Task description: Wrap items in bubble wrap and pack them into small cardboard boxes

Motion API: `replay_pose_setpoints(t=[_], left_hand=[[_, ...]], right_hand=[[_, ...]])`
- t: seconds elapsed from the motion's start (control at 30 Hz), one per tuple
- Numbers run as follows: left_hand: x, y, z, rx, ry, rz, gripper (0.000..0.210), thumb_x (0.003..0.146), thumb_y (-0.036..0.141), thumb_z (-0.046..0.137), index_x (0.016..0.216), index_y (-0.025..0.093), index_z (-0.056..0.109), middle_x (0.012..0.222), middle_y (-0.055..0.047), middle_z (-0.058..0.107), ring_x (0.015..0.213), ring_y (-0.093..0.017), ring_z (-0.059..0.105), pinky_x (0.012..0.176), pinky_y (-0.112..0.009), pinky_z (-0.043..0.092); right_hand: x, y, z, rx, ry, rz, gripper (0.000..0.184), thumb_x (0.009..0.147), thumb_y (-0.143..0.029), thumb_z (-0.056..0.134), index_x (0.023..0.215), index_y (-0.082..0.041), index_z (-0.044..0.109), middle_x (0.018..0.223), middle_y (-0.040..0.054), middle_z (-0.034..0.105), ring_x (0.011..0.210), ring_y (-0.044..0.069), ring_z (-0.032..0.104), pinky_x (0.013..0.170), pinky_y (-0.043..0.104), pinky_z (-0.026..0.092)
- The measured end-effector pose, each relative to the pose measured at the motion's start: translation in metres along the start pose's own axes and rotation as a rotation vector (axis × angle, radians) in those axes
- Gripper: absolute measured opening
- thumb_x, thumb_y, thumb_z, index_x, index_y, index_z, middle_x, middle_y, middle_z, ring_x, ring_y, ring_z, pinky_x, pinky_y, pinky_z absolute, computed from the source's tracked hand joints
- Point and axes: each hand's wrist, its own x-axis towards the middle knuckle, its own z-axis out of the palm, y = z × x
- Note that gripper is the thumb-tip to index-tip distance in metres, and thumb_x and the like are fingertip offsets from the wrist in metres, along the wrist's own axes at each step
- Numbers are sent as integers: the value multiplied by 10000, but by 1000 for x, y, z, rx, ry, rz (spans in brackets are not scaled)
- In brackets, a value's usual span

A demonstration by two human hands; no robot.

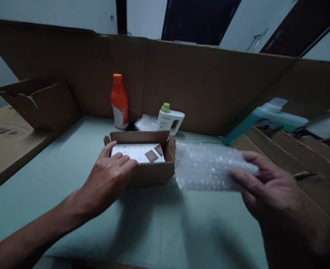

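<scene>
The right hand's (271, 185) grip pinches a glossy, translucent, roughly rectangular bubble-wrap piece (206, 166) above the pale green bench (64, 164), beside an open brown cardboard box (153, 175). The left hand (113, 170) touches a white carton with brown printed patches (137, 150) inside; whether that grip is closed cannot be told.

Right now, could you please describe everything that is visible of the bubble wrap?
The bubble wrap is a translucent, whitish sheet, plastic by its look, covered with small bubbles. It seems folded or layered. The right hand holds it by its right end, roughly level above the table; its free left end is beside the open cardboard box, and whether they touch is unclear.
</scene>
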Motion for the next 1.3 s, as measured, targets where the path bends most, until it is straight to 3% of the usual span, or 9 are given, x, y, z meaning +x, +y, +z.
replay_pose_setpoints(t=[0.1,0.17,0.33,0.43,0.57,0.67,0.93,1.13,1.3], left_hand=[[-13,12,-10,-12,17,5,251,910,44,451,827,180,643,647,23,559,648,-162,547,1112,-558,382],[-16,16,-12,-15,39,-6,242,895,26,463,825,177,639,648,21,559,653,-168,551,1093,-558,405],[-12,18,-11,-20,77,-21,218,886,29,493,774,177,607,646,13,574,642,-173,552,1047,-548,455],[-11,16,-10,-20,105,-23,223,895,35,494,762,175,604,639,10,579,632,-175,557,1036,-546,469],[-11,14,-8,-18,130,-24,238,919,54,479,761,171,613,632,7,585,631,-183,570,1016,-551,487],[-11,13,-7,-7,150,-22,239,930,66,479,768,172,618,633,7,594,633,-186,579,1008,-545,496],[-10,13,-4,5,176,-14,224,917,54,487,778,172,616,651,-3,614,647,-198,592,990,-529,509],[-9,15,-5,32,164,-20,228,914,63,508,738,182,592,625,-1,597,630,-204,591,927,-503,529],[-10,15,-6,46,166,-18,219,916,74,519,739,183,588,628,-2,607,623,-200,594,917,-494,533]], right_hand=[[28,-18,25,-65,-76,-31,327,776,-477,780,976,-232,699,827,20,705,658,148,636,546,245,494],[46,-24,43,-248,-165,-54,337,798,-489,726,973,-204,688,836,30,712,682,170,644,561,260,483],[69,-41,71,-1365,-301,-64,220,862,-331,629,1002,-171,687,850,101,741,766,268,690,607,310,429],[68,-56,89,-1696,-413,-68,230,901,-296,572,1054,-163,680,893,159,754,840,322,716,625,334,428],[69,-64,120,-1722,-561,-111,212,899,-245,559,1048,-157,681,921,190,760,891,330,728,640,330,437],[75,-60,134,-1690,-597,-156,252,928,-256,514,1093,-147,670,955,195,760,921,336,728,649,336,439],[77,-60,101,-1778,-430,-131,298,943,-356,533,1155,-173,635,1050,155,753,921,318,715,614,314,389],[71,-58,125,-1681,-717,-237,241,933,-235,516,1116,-155,652,1008,153,756,919,285,717,656,310,409],[91,-35,136,-1572,-729,-62,240,870,-290,592,994,-135,727,1036,185,749,926,295,707,640,308,422]])
